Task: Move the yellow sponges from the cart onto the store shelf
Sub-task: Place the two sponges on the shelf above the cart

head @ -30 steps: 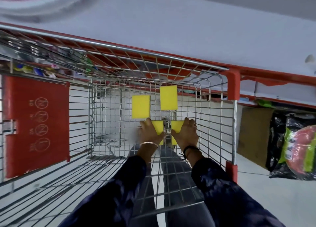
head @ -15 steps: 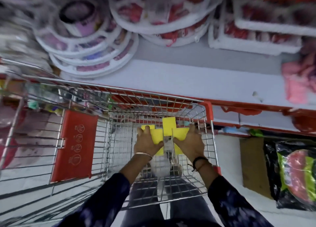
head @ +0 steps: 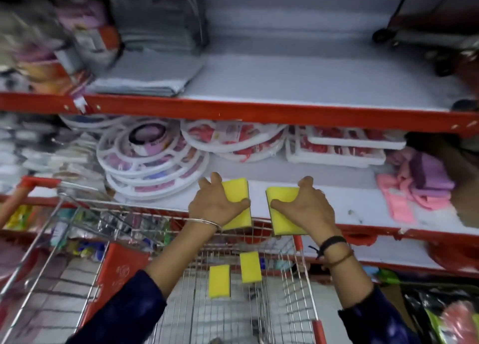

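My left hand (head: pixel 216 203) grips a yellow sponge (head: pixel 237 193) and my right hand (head: pixel 307 205) grips another yellow sponge (head: pixel 283 223). Both sponges are held side by side over the front edge of the white store shelf (head: pixel 337 185), above the far end of the wire cart (head: pixel 181 305). Two more yellow sponges lie on the cart's wire floor, one at the left (head: pixel 219 281) and one slightly farther right (head: pixel 250 267).
White round plastic racks (head: pixel 153 162) are stacked on the shelf's left part, white rectangular ones (head: pixel 337 149) behind my right hand, pink and purple cloths (head: pixel 414 188) at right. A higher shelf (head: pixel 285 84) holds grey folded cloths (head: pixel 150 79). A red child-seat flap (head: pixel 121 273) hangs in the cart.
Both hands lifted a sponge each out of the cart and brought them up to the shelf edge. My view tilted upward from the cart to the shelves.
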